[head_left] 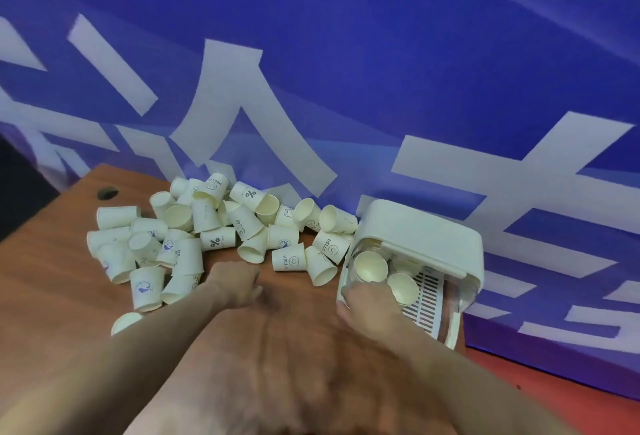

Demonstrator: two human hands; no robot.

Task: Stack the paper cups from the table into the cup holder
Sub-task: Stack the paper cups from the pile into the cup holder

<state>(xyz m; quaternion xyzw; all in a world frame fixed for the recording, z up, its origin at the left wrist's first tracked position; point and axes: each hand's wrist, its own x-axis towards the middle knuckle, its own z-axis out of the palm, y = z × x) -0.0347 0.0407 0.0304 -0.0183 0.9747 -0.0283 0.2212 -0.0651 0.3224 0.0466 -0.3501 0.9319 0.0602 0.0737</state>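
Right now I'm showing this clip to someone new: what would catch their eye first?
Probably the heap of paper cups scattered across the left and middle of the brown table, many tipped on their sides. Next, the white cup holder at the table's right edge with cups inside, the right hand at its opening, and the blue banner with white characters behind.

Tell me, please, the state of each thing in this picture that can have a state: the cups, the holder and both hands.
Loose paper cups: piled on the table, most on their sides, unstacked.
Cup holder: lid raised, cups already inside.
Left hand: blurred, low over the table beside the pile; grip unclear.
Right hand: at the holder's front edge; grip unclear.
Table: carries the pile and the holder.
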